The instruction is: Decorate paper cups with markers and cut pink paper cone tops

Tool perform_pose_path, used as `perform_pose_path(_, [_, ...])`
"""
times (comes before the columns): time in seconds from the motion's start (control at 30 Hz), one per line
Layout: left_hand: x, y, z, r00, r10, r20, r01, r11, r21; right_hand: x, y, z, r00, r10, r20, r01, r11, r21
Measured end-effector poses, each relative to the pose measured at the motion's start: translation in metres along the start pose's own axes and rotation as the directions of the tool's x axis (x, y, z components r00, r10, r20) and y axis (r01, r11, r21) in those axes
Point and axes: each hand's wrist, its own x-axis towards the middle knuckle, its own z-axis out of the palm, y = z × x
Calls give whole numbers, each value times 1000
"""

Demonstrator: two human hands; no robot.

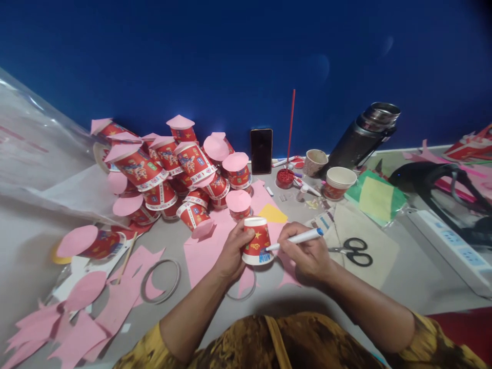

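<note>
A red paper cup [257,237] with yellow stars is upside down in my left hand [231,252], its white rim at the bottom. Blue marks show on the band near that rim. My right hand [305,252] is closed round a white marker [300,239] with a blue end. The marker's tip touches or nearly touches the cup's lower right side. Under both hands lies a pink paper sheet [200,259], and a yellow paper piece [273,213] is just behind the cup.
Red cups with pink paper cones [134,166] are piled at the left. Pink scraps [82,333] lie front left, by a tape ring [160,281]. Behind stand a phone [261,151] and a flask [357,136]. Scissors [354,251] and a power strip [453,248] are right.
</note>
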Motion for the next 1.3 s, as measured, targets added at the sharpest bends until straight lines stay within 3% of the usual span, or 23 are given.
perform_pose_path(0.17, [-1,-1,-1,1000,-1,-12,1,1000,-6,0,-1,-1,999,24,42,-24,1000,-9])
perform_pose_path(1.13, [-1,1,-2,999,-2,-34,2,1000,-20,1,-2,0,999,36,-15,-35,998,44])
perform_pose_path(1.3, [1,1,-4,1000,-15,-27,14,999,-30,1,-1,0,998,40,39,-42,998,44])
